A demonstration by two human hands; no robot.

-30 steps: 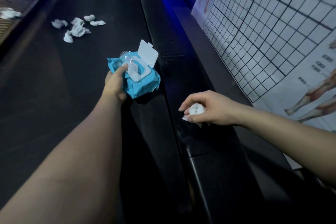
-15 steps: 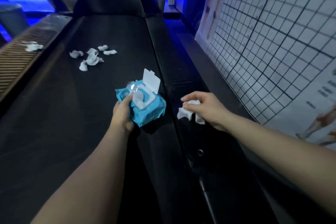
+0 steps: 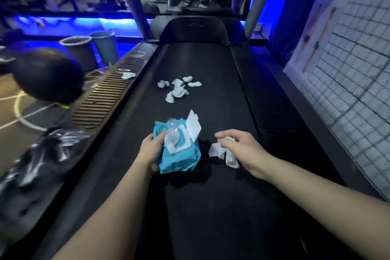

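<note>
Looks well underway: scrunched white wipe on the ribbed left side rail, pile of crumpled used white wipes up the black treadmill belt. Gripping the soft blue wipes pack, white flip lid open, in the left hand, fingers curled round it, low over the belt. Pinching a crumpled white wipe in the right hand just beside the pack, so probably more wiping left plus clearing up.

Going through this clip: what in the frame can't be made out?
- Head view: wipe pack print, blurred; the left hand covers its left edge.
- Head view: wipe, partly hidden under the right hand.
- Head view: dark round object at left, motion-blurred, unidentifiable.
- Head view: wall chart, cut off by the right edge; its text is too blurred.
</note>
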